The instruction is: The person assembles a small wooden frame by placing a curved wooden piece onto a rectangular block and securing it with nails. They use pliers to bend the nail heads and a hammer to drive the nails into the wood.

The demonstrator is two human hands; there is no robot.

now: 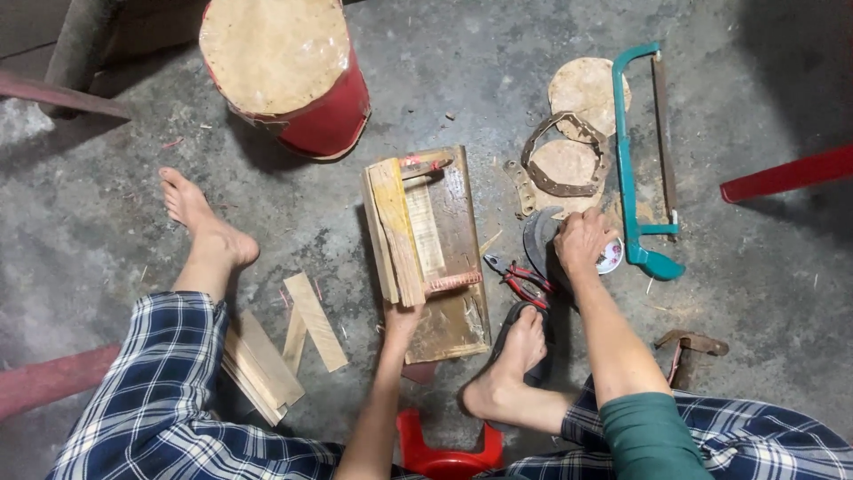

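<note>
My left hand (402, 322) grips the near end of a bundle of thin wood strips (395, 227) that lies on a worn wooden board (458, 307). A small red-handled tool (425, 164) rests at the far end of the board. My right hand (582, 240) reaches to the right of the board and rests over a dark curved piece (536, 238), next to a small round white container (610, 256). Red-handled pliers (520, 277) lie between the board and my right hand.
A teal hacksaw (635, 160) lies at the right beside round wooden discs (586, 89) and a rusty metal ring (564, 156). A red drum-like cylinder (289, 71) stands at the back. Loose wood strips (311, 320) lie by my left leg. A red stool (440, 449) is under me.
</note>
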